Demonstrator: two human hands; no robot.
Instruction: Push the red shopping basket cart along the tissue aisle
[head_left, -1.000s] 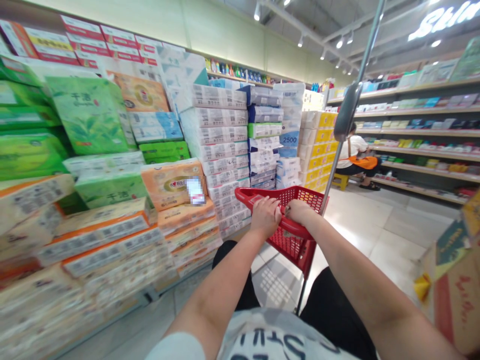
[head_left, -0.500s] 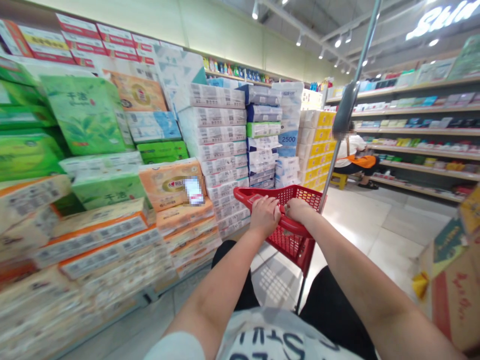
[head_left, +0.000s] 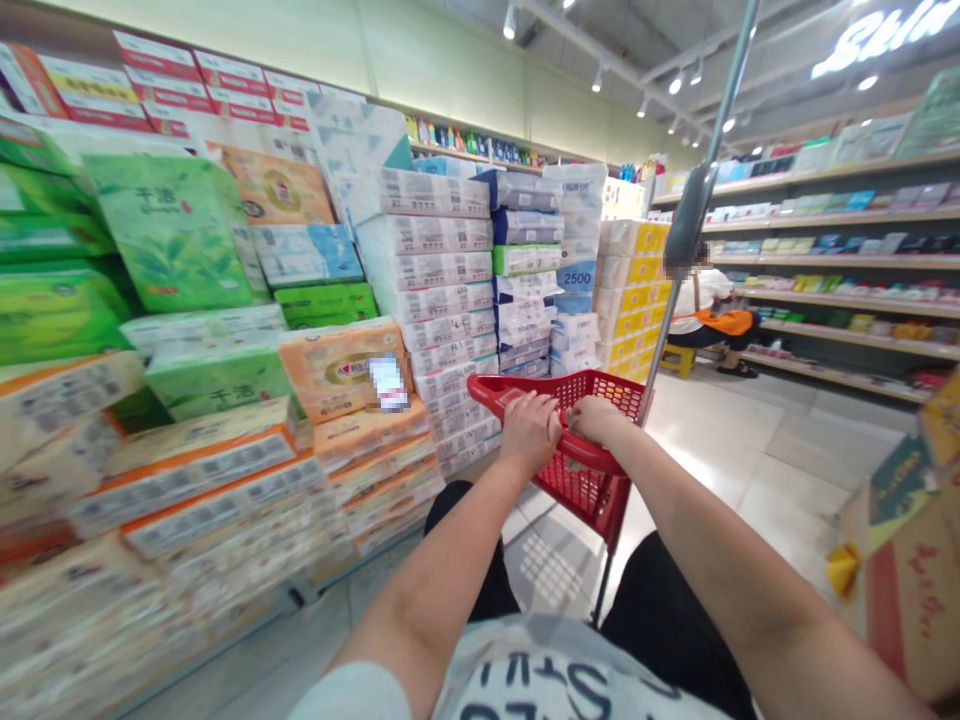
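Observation:
My left hand [head_left: 531,430] and my right hand [head_left: 596,418] sit side by side on the near rim of a red plastic shopping basket cart [head_left: 577,480], fingers curled over the rim. The red basket looks empty from here; its mesh wall shows below my hands. A grey metal pole [head_left: 694,215] rises from the cart's right side up past the top of the view. My forearms stretch forward from the bottom of the view.
Stacked tissue and paper packs [head_left: 225,350] fill the left side from floor to shelf. Shelves of goods [head_left: 840,260] line the right. A person [head_left: 709,310] sits low by those shelves. A cardboard box [head_left: 907,560] stands at the right edge. Tiled floor [head_left: 750,450] lies ahead.
The view has shifted very slightly; both hands stay on the basket rim in the same grip.

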